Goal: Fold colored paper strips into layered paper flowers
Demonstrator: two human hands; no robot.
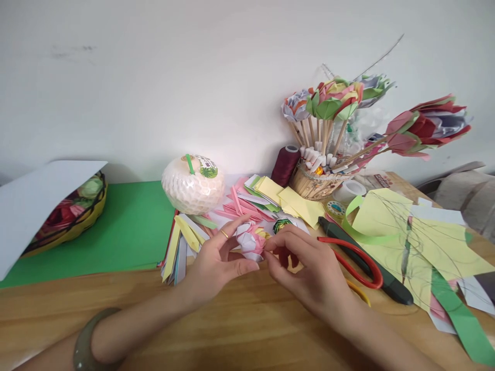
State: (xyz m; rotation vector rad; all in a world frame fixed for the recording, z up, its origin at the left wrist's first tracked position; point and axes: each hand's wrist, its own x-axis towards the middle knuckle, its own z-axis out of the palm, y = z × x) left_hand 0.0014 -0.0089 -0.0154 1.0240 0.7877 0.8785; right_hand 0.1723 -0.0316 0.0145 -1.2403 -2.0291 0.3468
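Note:
A small folded paper flower [250, 240] in white, pink and yellow is held above the wooden table's front part. My left hand [220, 257], with a ring on one finger, is closed round the flower's left side. The fingertips of my right hand [305, 257] are pinched together at the flower's right edge, where its yellow part shows. Whether a thread or other small thing is between them is too fine to make out. Folded paper strips [247, 203] in pink, white and green lie just behind the flower, with yellow paper pieces [299, 203] to their right.
Red-handled scissors [367, 270] and a dark pen-like tool [390, 288] lie right of my hand. Behind stand a basket [317, 183] of paper flowers on sticks and a maroon thread spool [285, 165]. A netted coconut [193, 185] and a yellow basket [77, 229] are left.

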